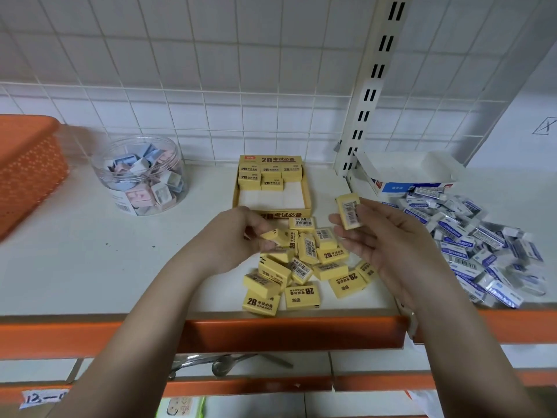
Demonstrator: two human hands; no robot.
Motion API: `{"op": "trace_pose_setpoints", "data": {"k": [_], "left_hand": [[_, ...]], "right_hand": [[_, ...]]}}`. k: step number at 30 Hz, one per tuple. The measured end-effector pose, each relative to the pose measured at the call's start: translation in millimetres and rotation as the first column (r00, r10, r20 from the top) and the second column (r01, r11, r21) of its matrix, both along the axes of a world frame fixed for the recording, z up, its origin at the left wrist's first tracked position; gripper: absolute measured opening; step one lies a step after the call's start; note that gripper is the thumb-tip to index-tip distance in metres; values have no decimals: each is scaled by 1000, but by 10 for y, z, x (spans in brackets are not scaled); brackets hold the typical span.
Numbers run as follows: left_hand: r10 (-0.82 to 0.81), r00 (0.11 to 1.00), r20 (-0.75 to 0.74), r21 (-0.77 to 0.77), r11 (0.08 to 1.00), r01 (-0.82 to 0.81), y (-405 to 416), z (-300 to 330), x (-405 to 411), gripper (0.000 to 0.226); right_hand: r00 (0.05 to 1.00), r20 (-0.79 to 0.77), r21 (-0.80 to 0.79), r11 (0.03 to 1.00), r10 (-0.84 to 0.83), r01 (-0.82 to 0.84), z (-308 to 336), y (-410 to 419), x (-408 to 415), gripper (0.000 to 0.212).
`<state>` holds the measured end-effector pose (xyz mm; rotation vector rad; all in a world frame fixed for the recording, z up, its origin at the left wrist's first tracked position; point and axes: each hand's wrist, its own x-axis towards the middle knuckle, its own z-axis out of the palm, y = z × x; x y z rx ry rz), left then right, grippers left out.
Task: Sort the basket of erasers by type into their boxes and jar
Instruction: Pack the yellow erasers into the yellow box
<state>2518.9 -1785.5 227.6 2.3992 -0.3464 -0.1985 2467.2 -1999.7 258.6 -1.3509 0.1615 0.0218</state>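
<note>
A pile of yellow 2B erasers [304,267] lies on the white shelf between my hands. My left hand [238,236] pinches one yellow eraser [275,236] just above the pile. My right hand [388,245] holds another yellow eraser [348,211] upright, barcode side up, between thumb and fingers. Behind the pile stands the open yellow 2B box [306,196] with several erasers lined along its back. A clear jar [138,173] of pastel erasers stands at the left. The orange basket [28,173] sits at the far left.
A heap of white-and-blue erasers [482,248] spreads over the right of the shelf, in front of an open white-and-blue box [401,176]. A slotted metal upright [366,95] rises behind. The shelf has an orange front lip [289,330]; a lower shelf lies beneath.
</note>
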Motion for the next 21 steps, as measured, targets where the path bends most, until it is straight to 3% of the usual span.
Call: {"op": "trace_pose_setpoints", "data": {"k": [2, 4, 6, 10, 14, 19, 21], "left_hand": [[58, 996, 66, -54, 997, -54, 12, -24, -68, 23], [139, 983, 122, -181, 977, -116, 29, -8, -157, 15], [196, 969, 153, -298, 944, -144, 44, 36, -254, 23], [273, 955, 112, -459, 867, -194, 118, 57, -375, 17], [333, 941, 65, -505, 824, -257, 188, 65, -445, 14], [395, 918, 32, -586, 751, -303, 245, 77, -484, 13], [401, 916, 14, -581, 749, -319, 271, 74, -502, 14]], "right_hand": [[998, 48, -23, 999, 38, -37, 30, 1, 5, 20], [983, 154, -286, 957, 102, -55, 53, 5, 4, 27], [964, 226, -498, 867, 143, -12, 64, 38, 24, 41], [948, 274, -622, 782, 162, 46, 71, 139, 127, 51], [922, 289, -751, 658, 260, 50, 119, 202, 316, 40], [898, 231, -922, 379, 375, 79, 129, 261, 838, 37], [903, 212, -945, 312, 374, 93, 102, 297, 1074, 39]]}}
